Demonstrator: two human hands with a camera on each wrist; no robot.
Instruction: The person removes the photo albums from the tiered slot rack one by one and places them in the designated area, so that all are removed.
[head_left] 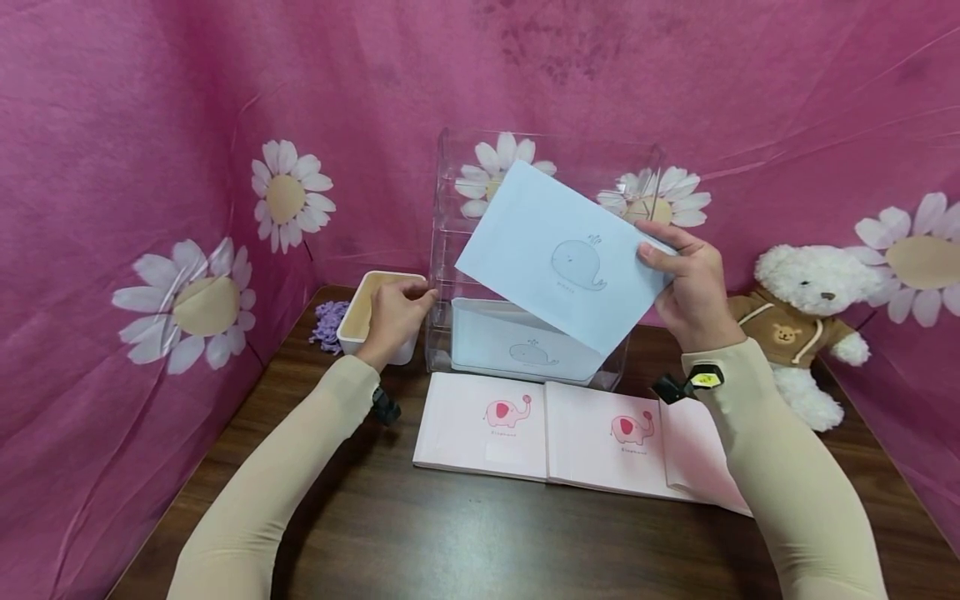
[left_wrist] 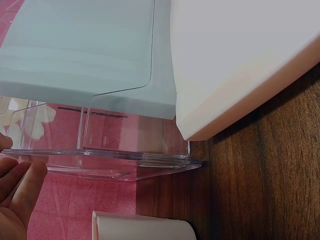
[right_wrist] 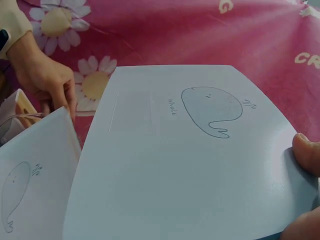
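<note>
My right hand (head_left: 699,287) grips a light blue notebook (head_left: 540,242) by its right edge, thumb on the cover. The notebook carries a whale drawing and is tilted in front of the clear acrylic rack (head_left: 433,337). With thumb and fingertips, my left hand (head_left: 396,317) pinches the rack's left side panel, as the left wrist view shows along the panel edge (left_wrist: 115,155). Another light blue whale notebook (head_left: 487,354) stands in the rack's lowest tier, its upper right part hidden behind the held one.
Pink elephant notebooks (head_left: 480,442) lie in a row before the rack. A white bin (head_left: 405,354) stands left of it, with purple shredded material (head_left: 327,325) beside it. A white teddy bear (head_left: 806,367) sits at right. Pink floral cloth (head_left: 375,100) hangs behind.
</note>
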